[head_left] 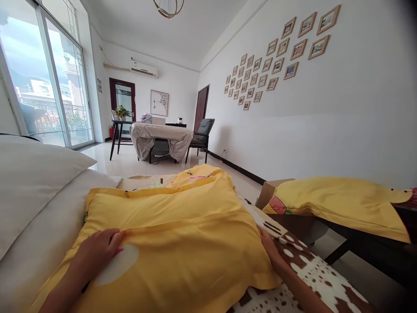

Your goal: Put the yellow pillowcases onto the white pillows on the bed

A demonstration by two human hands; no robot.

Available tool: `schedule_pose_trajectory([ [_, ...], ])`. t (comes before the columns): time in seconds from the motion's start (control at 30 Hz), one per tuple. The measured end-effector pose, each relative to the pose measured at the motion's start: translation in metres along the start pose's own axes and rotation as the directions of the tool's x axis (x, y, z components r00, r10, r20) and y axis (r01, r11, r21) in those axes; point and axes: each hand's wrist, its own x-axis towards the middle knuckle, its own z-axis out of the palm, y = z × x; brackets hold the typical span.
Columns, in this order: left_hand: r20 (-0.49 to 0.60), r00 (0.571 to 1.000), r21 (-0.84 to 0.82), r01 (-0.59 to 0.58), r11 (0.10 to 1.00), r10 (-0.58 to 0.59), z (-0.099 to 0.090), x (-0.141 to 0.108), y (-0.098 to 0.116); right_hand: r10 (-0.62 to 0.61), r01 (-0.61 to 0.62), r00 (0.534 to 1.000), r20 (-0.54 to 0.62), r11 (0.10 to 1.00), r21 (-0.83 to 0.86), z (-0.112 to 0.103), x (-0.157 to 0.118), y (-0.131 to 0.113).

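A yellow pillowcase [195,256] with a plump filling lies in front of me, its folded edge running across the middle. My left hand [97,252] is closed on that edge at the left, thumb and fingers pinching the cloth beside a white printed patch. At the right side, my right hand [271,250] grips the pillowcase's border, its fingertips partly hidden by the fabric. Behind the pillowcase, more crumpled yellow cloth [202,173] with a printed face lies on the bed.
White pillows [39,174] are stacked at the left. A brown-and-white patterned blanket [321,274] lies under my right arm. Another yellow pillow [332,195] rests on a cardboard box [276,187] at the right. Farther off are a covered table [166,130] and a black chair [203,132].
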Motion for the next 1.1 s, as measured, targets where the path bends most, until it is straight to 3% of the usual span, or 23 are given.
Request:
schedule_pose_trajectory([
  [0.17, 0.001, 1.000, -0.051, -0.016, 0.999, 0.016, 0.001, 0.002, -0.005, -0.009, 0.009, 1.000, -0.017, 1.000, 0.021, -0.015, 0.015, -0.008],
  [0.3, 0.018, 1.000, -0.028, 0.003, 1.000, -0.003, 0.002, 0.003, -0.005, 0.074, -0.076, 0.997, 0.032, 0.995, 0.069, -0.027, 0.013, -0.002],
  [0.4, 0.000, 1.000, -0.042, -0.007, 0.999, 0.007, 0.003, 0.003, -0.004, 0.142, -0.195, 0.958, 0.249, 0.960, 0.202, -0.042, -0.008, 0.007],
  [0.47, -0.023, 1.000, -0.030, -0.013, 0.999, 0.012, 0.004, 0.003, -0.004, 0.134, -0.257, 0.898, 0.419, 0.933, 0.251, -0.054, -0.023, 0.012],
  [0.53, -0.023, 1.000, -0.011, -0.004, 1.000, 0.004, 0.004, 0.003, -0.003, 0.137, -0.288, 0.852, 0.506, 0.929, 0.233, -0.060, -0.034, 0.014],
  [0.6, -0.027, 1.000, -0.005, -0.001, 1.000, 0.001, 0.005, 0.003, -0.003, 0.170, -0.311, 0.848, 0.501, 0.927, 0.212, -0.056, -0.035, 0.013],
  [0.73, -0.063, 0.998, -0.014, -0.012, 1.000, 0.011, 0.004, 0.002, -0.004, 0.180, -0.297, 0.912, 0.368, 0.909, 0.291, -0.031, -0.026, 0.011],
  [0.83, -0.072, 0.997, -0.020, -0.017, 1.000, 0.015, 0.004, 0.001, -0.004, 0.172, -0.295, 0.924, 0.341, 0.888, 0.352, -0.019, -0.025, 0.009],
  [0.97, -0.079, 0.997, -0.037, -0.020, 0.999, 0.017, 0.005, 0.001, -0.006, 0.204, -0.339, 0.887, 0.413, 0.896, 0.287, -0.029, -0.033, 0.001],
  [1.1, -0.088, 0.996, -0.041, -0.029, 0.999, 0.025, 0.007, 0.001, -0.008, 0.240, -0.369, 0.813, 0.531, 0.917, 0.151, -0.055, -0.043, -0.013],
])
